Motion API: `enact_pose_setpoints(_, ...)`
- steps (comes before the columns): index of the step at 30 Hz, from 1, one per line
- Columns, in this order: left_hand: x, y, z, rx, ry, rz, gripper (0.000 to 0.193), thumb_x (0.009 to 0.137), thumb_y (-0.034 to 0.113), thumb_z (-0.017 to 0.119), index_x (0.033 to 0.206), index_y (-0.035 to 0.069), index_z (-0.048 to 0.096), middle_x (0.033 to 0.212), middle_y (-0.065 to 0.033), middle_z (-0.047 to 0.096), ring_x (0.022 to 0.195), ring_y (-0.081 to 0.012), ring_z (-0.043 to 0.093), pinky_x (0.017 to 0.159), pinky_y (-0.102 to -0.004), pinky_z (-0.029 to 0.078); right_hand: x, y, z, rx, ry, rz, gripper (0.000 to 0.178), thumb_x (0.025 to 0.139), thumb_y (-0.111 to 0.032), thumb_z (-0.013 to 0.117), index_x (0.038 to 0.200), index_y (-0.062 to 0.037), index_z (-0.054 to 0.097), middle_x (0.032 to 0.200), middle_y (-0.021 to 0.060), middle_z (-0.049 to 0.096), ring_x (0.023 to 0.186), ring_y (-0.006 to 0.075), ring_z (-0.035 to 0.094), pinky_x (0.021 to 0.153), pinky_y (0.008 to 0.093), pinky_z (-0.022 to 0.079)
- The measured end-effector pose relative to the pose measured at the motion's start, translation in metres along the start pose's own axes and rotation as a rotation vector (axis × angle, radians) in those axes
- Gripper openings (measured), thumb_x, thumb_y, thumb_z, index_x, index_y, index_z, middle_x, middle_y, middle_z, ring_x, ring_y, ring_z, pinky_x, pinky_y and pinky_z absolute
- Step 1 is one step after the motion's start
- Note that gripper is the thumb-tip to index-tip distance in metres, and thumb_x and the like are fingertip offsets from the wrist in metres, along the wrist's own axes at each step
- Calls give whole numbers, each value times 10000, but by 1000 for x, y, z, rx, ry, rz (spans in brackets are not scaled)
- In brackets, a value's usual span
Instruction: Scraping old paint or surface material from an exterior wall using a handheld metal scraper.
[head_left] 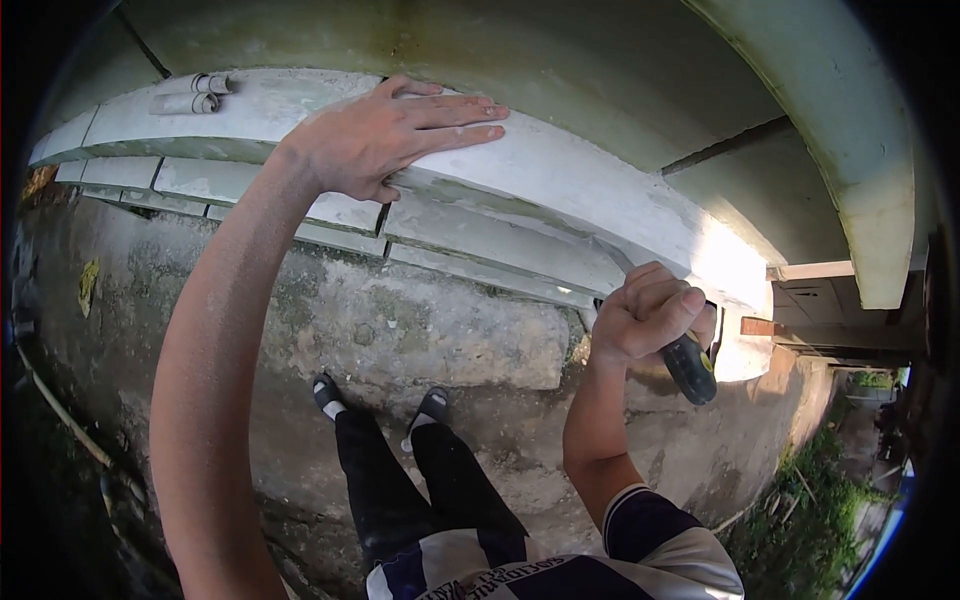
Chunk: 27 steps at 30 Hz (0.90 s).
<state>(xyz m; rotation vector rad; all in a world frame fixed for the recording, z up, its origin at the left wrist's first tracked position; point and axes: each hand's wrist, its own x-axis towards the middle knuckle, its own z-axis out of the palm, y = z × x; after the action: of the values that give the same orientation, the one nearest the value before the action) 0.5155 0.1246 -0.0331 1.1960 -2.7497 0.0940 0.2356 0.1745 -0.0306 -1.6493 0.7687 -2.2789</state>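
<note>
Hand tool (690, 372) sits at the front edge of the white ledge (590, 185), toward its right end. Dark handle with yellow patches, thin grey blade angled up to the ledge's lower lip; can't tell if the tip is touching. Right hand (652, 310) is in front of the ledge, fingers curled tight round the tool, handle butt poking out below the fist. Left hand (380, 138) is palm-down on the ledge top, fingers stretched out and slightly spread, thumb over the front edge, nothing gripped.

Writing: dark lettering on the striped shirt (440, 562), well below the ledge, bent by the lens. Marks on the handle too small to read.

Edges/room: ledge front edge runs between the hands, which are well apart. Greenish panels (590, 90) border its far edge. Stepped courses (470, 235) sit just under the front edge. Open air from ledge down to concrete floor (450, 330). Two rolled pieces (190, 102) lie on its left part; curved beam (865, 170) hangs beyond its right end.
</note>
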Motion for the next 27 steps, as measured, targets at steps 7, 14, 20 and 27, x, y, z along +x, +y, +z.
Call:
enact_pose_setpoints(7,-1,-1,-7,27,-21,11,1359,535,169,954,1627,324,160,1680,78,252,1497,-187,345,1234,-477,321,-2,6,-2,26,11,30,417,1029,-153,495,673,-144,280,460,-41,238,376,72,221,386,236,259)
enact_pose_setpoints(14,0,-3,-2,31,24,26,1313,522,86,859,1630,321,195,1681,83,269,1504,-191,353,1198,-496,341,-14,11,1,-18,-41,182,476,1049,-210,453,622,-171,246,469,-37,261,386,74,234,412,248,310)
enact_pose_setpoints(20,3,0,-3,95,-12,27,1347,561,181,951,1629,328,144,1681,85,249,1502,-176,338,1220,-486,328,-21,18,-3,-126,-39,83,437,1045,-152,481,659,-132,277,476,-32,289,390,85,260,412,249,304)
enact_pose_setpoints(27,4,3,3,33,-9,13,1343,551,195,955,1624,346,162,1684,77,240,1503,-172,335,1218,-487,329,-17,17,-9,-29,-96,97,440,1066,-194,458,666,-143,283,490,-39,272,412,72,269,417,245,299)
